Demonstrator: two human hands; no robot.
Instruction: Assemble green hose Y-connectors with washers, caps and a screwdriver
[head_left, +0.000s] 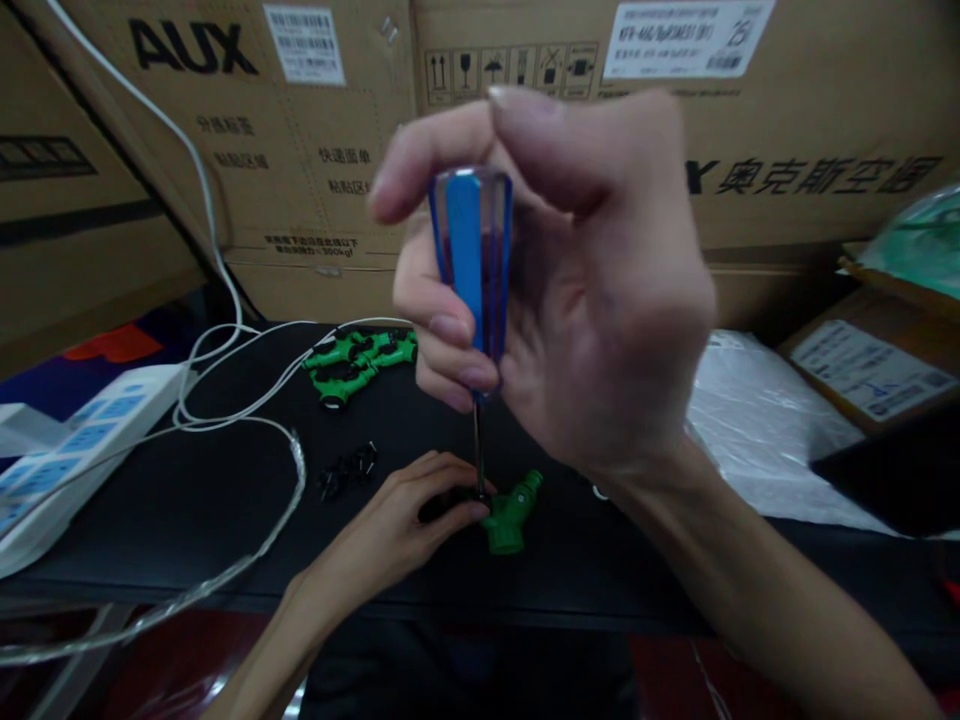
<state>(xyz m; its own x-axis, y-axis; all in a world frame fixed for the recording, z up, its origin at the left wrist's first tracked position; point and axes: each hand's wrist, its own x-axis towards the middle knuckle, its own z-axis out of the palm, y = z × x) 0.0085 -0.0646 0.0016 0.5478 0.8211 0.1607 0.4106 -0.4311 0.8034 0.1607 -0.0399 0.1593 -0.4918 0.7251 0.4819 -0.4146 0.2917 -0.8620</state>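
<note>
The screwdriver (466,260) stands upright closest to my view, its blue-and-clear handle held in my right hand (600,280), lower fingers curled around it and thumb and forefinger raised off near its top. Its thin shaft runs down to my left hand (420,510), whose thumb and fingers close on the left side of the green fitting (511,520); exactly what they pinch there I cannot tell, since the fingers hide it. That fitting lies near the front edge of the black table (570,580), with the shaft's tip at a dark spot beside my fingertips. A little farther off, to the left, I have a small heap of black parts (346,472), a looped white cable (301,460) and a power strip (154,385). Beyond them sits a cluster of green fittings (360,375), with clear plastic wrapping (765,430) to the right. Large cardboard boxes (337,110) wall off the back.
</note>
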